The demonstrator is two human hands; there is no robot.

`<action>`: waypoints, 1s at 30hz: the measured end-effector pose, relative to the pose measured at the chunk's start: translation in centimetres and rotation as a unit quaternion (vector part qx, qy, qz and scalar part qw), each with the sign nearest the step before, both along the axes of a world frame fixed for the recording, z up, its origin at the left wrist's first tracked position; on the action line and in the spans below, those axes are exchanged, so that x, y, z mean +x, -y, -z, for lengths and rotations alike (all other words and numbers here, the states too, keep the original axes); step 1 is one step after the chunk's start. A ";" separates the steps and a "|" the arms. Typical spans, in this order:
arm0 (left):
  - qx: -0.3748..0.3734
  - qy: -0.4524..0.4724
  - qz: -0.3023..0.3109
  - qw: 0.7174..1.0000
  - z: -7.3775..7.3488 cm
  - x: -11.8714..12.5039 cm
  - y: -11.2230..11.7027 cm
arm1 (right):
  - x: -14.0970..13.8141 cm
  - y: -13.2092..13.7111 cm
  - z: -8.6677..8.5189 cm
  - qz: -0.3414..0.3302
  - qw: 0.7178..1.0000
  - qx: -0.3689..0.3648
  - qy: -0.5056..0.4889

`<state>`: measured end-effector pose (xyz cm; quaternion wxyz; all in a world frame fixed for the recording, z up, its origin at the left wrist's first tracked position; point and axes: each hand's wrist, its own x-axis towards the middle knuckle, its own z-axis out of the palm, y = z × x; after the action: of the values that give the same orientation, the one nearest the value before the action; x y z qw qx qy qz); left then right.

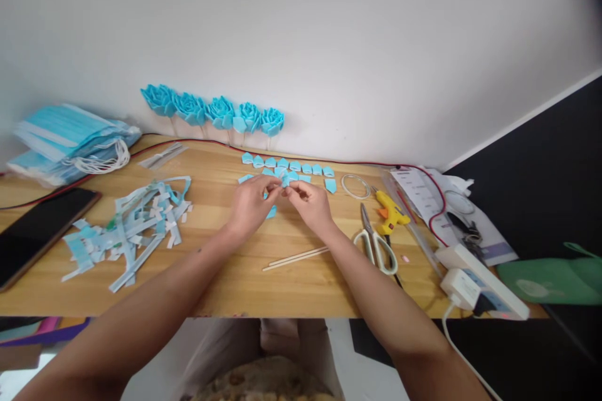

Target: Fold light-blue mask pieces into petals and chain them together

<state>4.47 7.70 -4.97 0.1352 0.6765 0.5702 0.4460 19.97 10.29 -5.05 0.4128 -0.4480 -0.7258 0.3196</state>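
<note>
My left hand (254,200) and my right hand (310,202) meet over the middle of the table. Between their fingertips they pinch a small blue petal piece (285,179), partly covered by the fingers. Just behind them runs a row of folded blue petal pieces (282,163), with more pieces lying under and beside the hands. One loose blue piece (330,185) lies to the right of my right hand. Under my right forearm, thin wooden sticks (294,259) rest on the wood.
Finished blue flowers (221,113) on sticks lean against the wall. Face masks (66,131), cut scraps (136,225) and a phone (42,225) lie left. Scissors (371,238), a yellow glue gun (390,213), a wire ring (356,186) and a power strip (484,282) are right.
</note>
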 end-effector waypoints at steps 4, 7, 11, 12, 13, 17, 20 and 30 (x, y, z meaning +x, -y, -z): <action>0.003 -0.009 0.009 1.000 0.0 0.0 0.0 | 0.0 0.0 0.2 -0.002 0.998 0.048 0.030; -0.002 -0.015 0.006 1.000 -0.1 0.0 0.1 | 0.0 0.0 0.3 -0.003 0.995 0.079 0.065; -0.008 0.001 0.014 1.000 0.0 0.0 0.0 | 0.0 0.0 0.2 -0.001 0.991 0.106 0.087; -0.011 0.011 0.017 1.000 0.0 0.0 0.0 | 0.0 0.0 0.2 0.000 0.990 0.109 0.087; -0.014 0.021 0.020 0.999 0.1 0.0 0.0 | 0.0 0.0 0.2 0.001 0.990 0.110 0.088; -0.030 0.047 0.021 0.998 0.2 -0.1 -0.2 | 0.0 0.1 0.1 0.007 0.989 0.111 0.098; -0.043 0.066 0.020 0.997 0.1 -0.1 -0.3 | 0.0 0.1 0.1 0.011 0.990 0.107 0.094; -0.095 0.249 -0.011 0.964 -1.6 -0.9 -0.9 | 0.6 -1.3 0.9 0.019 0.995 -0.055 -0.083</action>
<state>3.61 8.61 -3.42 0.3322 0.5216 0.5657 0.5456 20.60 11.61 -5.97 0.4519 -0.4557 -0.6618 0.3875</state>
